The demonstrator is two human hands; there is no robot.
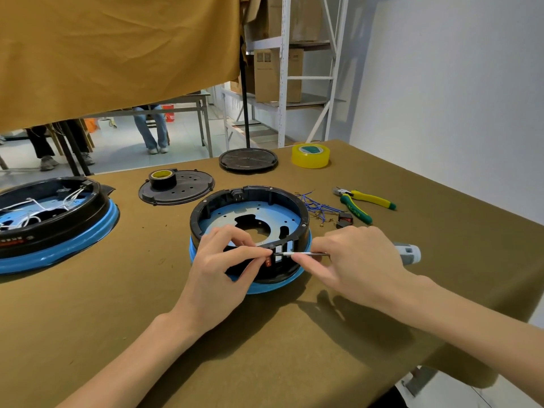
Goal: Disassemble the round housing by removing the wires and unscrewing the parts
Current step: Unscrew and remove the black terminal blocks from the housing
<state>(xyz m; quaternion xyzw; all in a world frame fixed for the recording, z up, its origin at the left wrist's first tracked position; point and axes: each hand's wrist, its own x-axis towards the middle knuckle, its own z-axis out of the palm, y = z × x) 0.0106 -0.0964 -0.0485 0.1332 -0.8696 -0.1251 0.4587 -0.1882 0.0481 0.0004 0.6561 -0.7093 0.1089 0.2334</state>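
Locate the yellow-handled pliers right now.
In the head view, the pliers lie on the table, right of the round housing, beside the loose blue wires, nearer than the yellow tape roll.

Round housing (250,207): black ring w/ blue base, open-top on table; blue wires (316,205) just right.

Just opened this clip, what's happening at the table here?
A person is taking apart a round black and blue housing on the table. The right hand holds a thin screwdriver, its tip at the housing's near wall, while the left hand pinches a small red part there. Cut blue wires and green and yellow pliers lie behind. A second housing, wires inside, sits at left.
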